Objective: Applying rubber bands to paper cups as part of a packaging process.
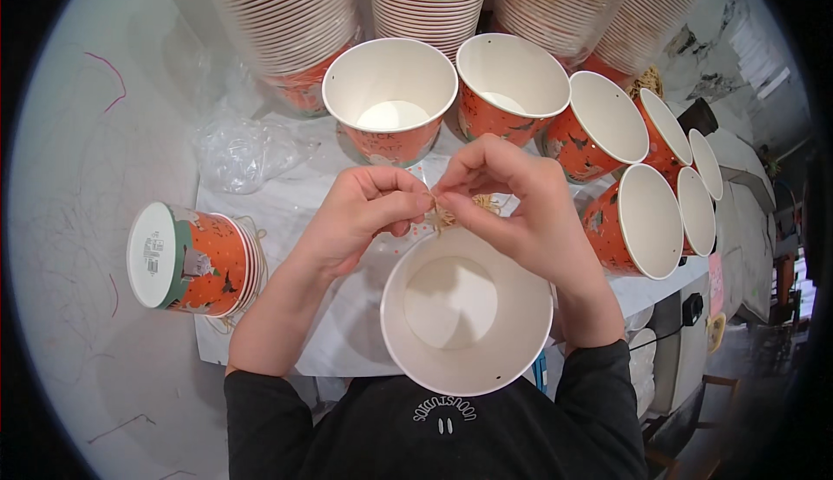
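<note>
A white-lined paper bucket (521, 315) stands against my body, mouth up, with a small hole near its near rim. Over its far rim, my left hand (369, 211) and my right hand (525, 207) meet, fingertips pinched together on tan twine (473, 208). A loose bunch of this twine shows under my right fingers, beside the rim. Whether the strand passes through the bucket's wall is hidden by my fingers. Just beyond my hands is an orange patterned bucket (390, 89), upright, with a small hole under its rim.
More open orange buckets (599, 120) curve along the table's right side. Tall nested stacks in clear plastic (282, 11) stand at the back. A short stack of buckets (204, 259) lies on its side at left, twine beside it. Crumpled clear plastic (247, 154) lies behind.
</note>
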Available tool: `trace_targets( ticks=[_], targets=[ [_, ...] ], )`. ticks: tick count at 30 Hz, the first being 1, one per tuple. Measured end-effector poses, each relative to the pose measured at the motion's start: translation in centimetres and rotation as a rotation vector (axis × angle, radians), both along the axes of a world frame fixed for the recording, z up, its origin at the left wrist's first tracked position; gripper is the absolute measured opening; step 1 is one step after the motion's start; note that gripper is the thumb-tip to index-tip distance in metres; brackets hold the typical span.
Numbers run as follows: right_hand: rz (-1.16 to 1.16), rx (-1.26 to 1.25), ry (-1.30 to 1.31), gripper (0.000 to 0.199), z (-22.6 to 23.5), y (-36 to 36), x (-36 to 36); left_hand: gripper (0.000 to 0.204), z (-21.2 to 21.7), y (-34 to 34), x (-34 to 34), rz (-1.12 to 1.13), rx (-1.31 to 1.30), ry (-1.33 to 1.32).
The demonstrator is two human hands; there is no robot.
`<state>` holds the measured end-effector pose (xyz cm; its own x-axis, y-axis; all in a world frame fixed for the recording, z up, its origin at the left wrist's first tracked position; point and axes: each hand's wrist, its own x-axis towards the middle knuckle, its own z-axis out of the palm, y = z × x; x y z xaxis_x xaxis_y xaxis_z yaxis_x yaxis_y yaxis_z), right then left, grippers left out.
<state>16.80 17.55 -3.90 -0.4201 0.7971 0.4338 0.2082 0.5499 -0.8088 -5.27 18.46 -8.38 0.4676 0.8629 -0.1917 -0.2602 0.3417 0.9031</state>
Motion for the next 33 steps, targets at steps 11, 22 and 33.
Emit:
trace_targets(
  ticks=[11,22,33],
  targets=[
    [-0.068,-0.157,-0.137,0.009,0.4,-0.2,-0.1,0.014,1.2,-0.8,0.1,0.087,0.232,0.202],
    [-0.050,0.069,-0.118,0.011,-0.1,0.0,-0.4,0.019,1.8,-0.3,-0.7,-0.049,0.031,0.107],
    [0.001,-0.209,-0.177,0.013,-0.3,0.5,0.0,0.014,1.9,-0.1,-0.8,0.008,0.125,0.189]
  ],
)
